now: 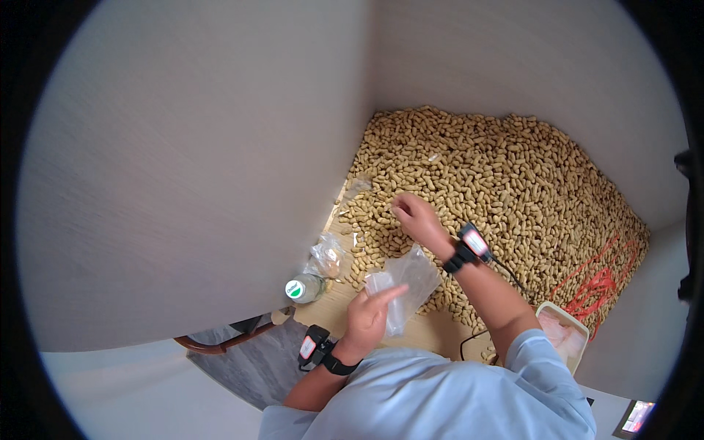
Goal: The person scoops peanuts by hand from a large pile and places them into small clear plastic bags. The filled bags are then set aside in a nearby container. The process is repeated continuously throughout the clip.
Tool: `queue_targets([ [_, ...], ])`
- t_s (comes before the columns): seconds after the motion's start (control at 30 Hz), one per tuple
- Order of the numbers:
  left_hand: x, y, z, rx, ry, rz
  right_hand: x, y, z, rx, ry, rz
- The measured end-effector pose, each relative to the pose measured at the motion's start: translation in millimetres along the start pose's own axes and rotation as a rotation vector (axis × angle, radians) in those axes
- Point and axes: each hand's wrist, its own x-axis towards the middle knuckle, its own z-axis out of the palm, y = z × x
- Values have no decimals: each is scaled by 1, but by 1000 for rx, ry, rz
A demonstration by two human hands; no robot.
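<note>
A large heap of unshelled peanuts covers most of the tabletop. My left hand grips a clear plastic bag near the table's front edge, its index finger stretched out across the film. Over the left part of the heap, my right hand has its fingers curled closed. Whatever those fingers hold, if anything, is hidden. The bag lies between my two hands and the peanuts, and I cannot make out anything in it.
Left of the heap stand a bottle with a white-and-green cap and a crumpled clear bag. Red string lies tangled at the right beside a pale tub. Grey panels enclose the table's left and back. A black cable runs from my right wrist.
</note>
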Motion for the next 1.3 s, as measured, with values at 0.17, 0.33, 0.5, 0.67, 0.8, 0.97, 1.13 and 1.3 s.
queue_targets([
  [0.17,-14,-6,-4,-65,-64,-233,87,29,71,-187,-93,-120],
  [0.33,-24,-10,-11,-113,-68,-325,110,59,89,-663,-237,50],
  [0.5,-27,-19,-15,-100,-30,-376,127,65,45,-466,-366,-22],
  [0.67,-18,-24,-11,-156,-16,-461,128,33,-37,-303,-16,-62],
  [0.8,-8,-23,-3,-146,-28,-419,114,-5,-99,57,281,-100],
  [0.97,0,-25,9,-105,19,-392,69,-38,-116,236,61,180],
  [1.13,8,-28,11,-163,88,-530,26,-50,-123,892,-26,408],
  [1.3,12,-25,12,-106,127,-415,-1,-60,-133,913,84,382],
])
